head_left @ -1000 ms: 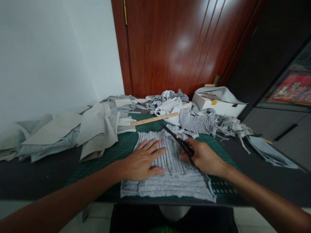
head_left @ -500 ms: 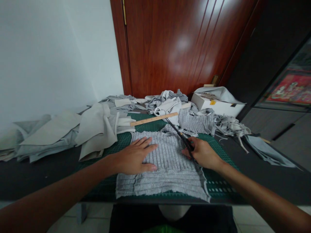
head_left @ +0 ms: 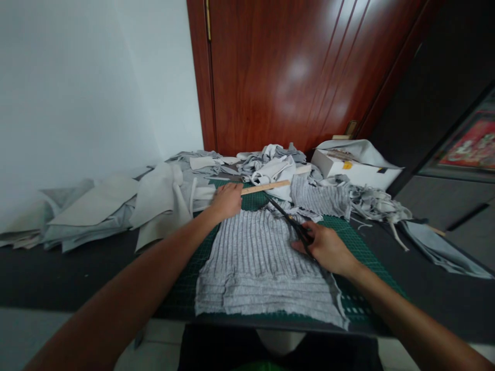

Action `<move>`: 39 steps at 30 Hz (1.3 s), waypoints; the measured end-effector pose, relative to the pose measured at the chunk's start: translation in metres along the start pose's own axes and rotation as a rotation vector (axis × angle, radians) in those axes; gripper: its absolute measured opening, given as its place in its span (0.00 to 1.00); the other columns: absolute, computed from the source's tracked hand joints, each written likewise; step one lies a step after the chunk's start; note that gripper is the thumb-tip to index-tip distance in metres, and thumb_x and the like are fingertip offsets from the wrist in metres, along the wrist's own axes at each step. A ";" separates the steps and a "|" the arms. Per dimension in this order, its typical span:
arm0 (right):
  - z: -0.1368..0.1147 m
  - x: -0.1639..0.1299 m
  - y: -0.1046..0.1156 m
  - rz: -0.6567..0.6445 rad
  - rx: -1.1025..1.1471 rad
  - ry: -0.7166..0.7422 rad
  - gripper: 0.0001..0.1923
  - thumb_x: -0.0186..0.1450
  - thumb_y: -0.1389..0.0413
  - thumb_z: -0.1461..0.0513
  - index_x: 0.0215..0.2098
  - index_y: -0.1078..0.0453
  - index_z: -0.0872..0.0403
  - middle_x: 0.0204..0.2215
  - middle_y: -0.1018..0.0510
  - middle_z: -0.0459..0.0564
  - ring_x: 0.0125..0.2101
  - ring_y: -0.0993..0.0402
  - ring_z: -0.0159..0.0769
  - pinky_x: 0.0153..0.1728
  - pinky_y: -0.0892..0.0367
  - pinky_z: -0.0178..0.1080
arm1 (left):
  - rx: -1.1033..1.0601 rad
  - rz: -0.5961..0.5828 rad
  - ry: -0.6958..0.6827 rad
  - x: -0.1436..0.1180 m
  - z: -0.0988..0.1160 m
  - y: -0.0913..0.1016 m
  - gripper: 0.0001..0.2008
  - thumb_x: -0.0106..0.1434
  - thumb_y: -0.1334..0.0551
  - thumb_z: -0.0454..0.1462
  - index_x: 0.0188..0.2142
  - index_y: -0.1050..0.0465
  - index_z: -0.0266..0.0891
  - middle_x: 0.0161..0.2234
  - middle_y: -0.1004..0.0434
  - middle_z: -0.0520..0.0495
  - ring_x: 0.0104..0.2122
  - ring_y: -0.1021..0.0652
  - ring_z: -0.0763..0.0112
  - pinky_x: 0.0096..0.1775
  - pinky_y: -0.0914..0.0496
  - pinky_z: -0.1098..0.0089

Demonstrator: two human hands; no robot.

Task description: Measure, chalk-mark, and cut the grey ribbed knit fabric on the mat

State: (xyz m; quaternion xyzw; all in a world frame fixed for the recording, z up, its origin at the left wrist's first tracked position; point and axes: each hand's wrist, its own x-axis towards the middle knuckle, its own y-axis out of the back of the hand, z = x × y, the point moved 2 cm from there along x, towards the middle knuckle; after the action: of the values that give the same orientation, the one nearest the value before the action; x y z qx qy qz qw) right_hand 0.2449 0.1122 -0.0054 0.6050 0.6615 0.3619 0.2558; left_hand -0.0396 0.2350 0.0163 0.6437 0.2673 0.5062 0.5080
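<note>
A grey ribbed knit fabric piece (head_left: 263,252) lies spread on the green cutting mat (head_left: 371,263). My left hand (head_left: 229,202) is beyond its upper left corner, with bent fingers closed over the left end of a wooden ruler (head_left: 266,187), which they hide. Black scissors (head_left: 288,216) are in my right hand (head_left: 328,247), the fingers wrapped round the handles. The blades point away and to the left, over the fabric's far edge. Just past the blades, a crumpled knit strip (head_left: 297,211) lies along that edge. Another ribbed piece (head_left: 320,197) rests behind it.
Stacked pale fabric pieces (head_left: 96,206) cover the table's left side. A heap of grey and white scraps (head_left: 270,161) lies at the back before a wooden door. At back right stand a white box (head_left: 348,167), tangled strips (head_left: 381,203) and folded grey cloth (head_left: 441,245).
My left hand has lifted off the ribbed fabric and moved forward onto the ruler's left end. The scissors stay in my right hand, nearly still. The view has shifted slightly left.
</note>
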 end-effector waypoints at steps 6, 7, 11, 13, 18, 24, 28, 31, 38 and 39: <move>0.003 -0.001 -0.003 0.004 0.071 -0.018 0.19 0.58 0.38 0.50 0.42 0.28 0.51 0.32 0.17 0.49 0.32 0.22 0.45 0.34 0.33 0.41 | 0.036 -0.058 0.058 0.016 -0.024 -0.022 0.20 0.73 0.34 0.45 0.59 0.28 0.39 0.58 0.25 0.40 0.52 0.20 0.57 0.52 0.22 0.51; 0.003 -0.001 -0.003 0.005 0.076 -0.017 0.19 0.58 0.38 0.50 0.42 0.28 0.52 0.32 0.17 0.49 0.32 0.22 0.44 0.34 0.33 0.41 | 0.036 -0.050 0.063 0.015 -0.024 -0.022 0.20 0.73 0.34 0.45 0.59 0.28 0.39 0.58 0.25 0.40 0.52 0.21 0.57 0.52 0.22 0.51; 0.003 -0.001 -0.003 0.030 0.094 0.000 0.18 0.58 0.36 0.50 0.41 0.28 0.51 0.31 0.17 0.48 0.32 0.22 0.43 0.33 0.33 0.39 | 0.029 0.020 0.119 0.010 -0.017 -0.005 0.20 0.72 0.34 0.45 0.59 0.28 0.39 0.57 0.24 0.40 0.52 0.20 0.57 0.51 0.22 0.51; 0.004 -0.002 -0.002 0.025 0.125 0.006 0.18 0.58 0.35 0.50 0.40 0.28 0.52 0.30 0.18 0.48 0.30 0.23 0.42 0.31 0.34 0.39 | 0.021 0.065 0.135 0.004 -0.013 0.013 0.18 0.75 0.38 0.42 0.59 0.29 0.37 0.57 0.25 0.39 0.52 0.21 0.57 0.52 0.24 0.53; 0.007 -0.016 0.009 -0.013 0.362 -0.067 0.24 0.58 0.33 0.46 0.42 0.28 0.54 0.24 0.22 0.45 0.23 0.28 0.38 0.24 0.38 0.38 | 0.026 0.019 0.029 -0.025 0.005 0.060 0.16 0.77 0.50 0.32 0.59 0.32 0.32 0.50 0.22 0.34 0.50 0.20 0.54 0.51 0.27 0.57; 0.017 -0.040 0.049 0.037 0.440 -0.142 0.30 0.52 0.26 0.45 0.43 0.27 0.54 0.23 0.22 0.47 0.22 0.28 0.37 0.22 0.37 0.37 | 0.096 -0.158 -0.061 -0.090 0.030 0.074 0.18 0.69 0.48 0.25 0.53 0.27 0.36 0.43 0.19 0.39 0.44 0.19 0.55 0.46 0.26 0.59; 0.022 -0.051 0.069 0.110 0.440 -0.195 0.32 0.45 0.23 0.46 0.41 0.25 0.50 0.25 0.19 0.50 0.21 0.28 0.40 0.19 0.34 0.39 | 0.130 -0.212 -0.088 -0.123 0.042 0.072 0.23 0.68 0.49 0.23 0.58 0.28 0.35 0.45 0.19 0.39 0.48 0.20 0.53 0.51 0.27 0.56; 0.028 -0.051 0.078 0.188 0.379 -0.251 0.29 0.45 0.25 0.45 0.40 0.23 0.48 0.31 0.14 0.58 0.24 0.22 0.50 0.20 0.29 0.46 | 0.147 -0.232 -0.168 -0.142 0.058 0.070 0.25 0.69 0.49 0.24 0.62 0.29 0.33 0.47 0.20 0.37 0.48 0.20 0.51 0.50 0.27 0.53; 0.061 -0.025 0.080 0.092 0.208 -0.165 0.19 0.47 0.25 0.51 0.36 0.19 0.45 0.39 0.12 0.60 0.39 0.14 0.65 0.33 0.19 0.52 | 0.110 -0.118 -0.342 -0.185 0.101 0.056 0.23 0.73 0.48 0.30 0.65 0.32 0.30 0.48 0.20 0.36 0.46 0.22 0.52 0.50 0.26 0.52; 0.070 -0.021 0.079 0.080 0.185 -0.167 0.20 0.47 0.25 0.52 0.37 0.19 0.46 0.37 0.12 0.59 0.37 0.14 0.63 0.32 0.19 0.51 | 0.087 -0.117 -0.352 -0.189 0.104 0.054 0.23 0.73 0.47 0.31 0.65 0.32 0.29 0.48 0.19 0.36 0.47 0.22 0.52 0.50 0.26 0.52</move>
State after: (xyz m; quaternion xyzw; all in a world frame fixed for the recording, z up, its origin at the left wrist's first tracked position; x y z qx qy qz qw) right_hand 0.3506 0.1038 0.0121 0.6799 0.6438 0.2578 0.2382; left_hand -0.0178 0.0143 -0.0027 0.7270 0.2332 0.3434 0.5471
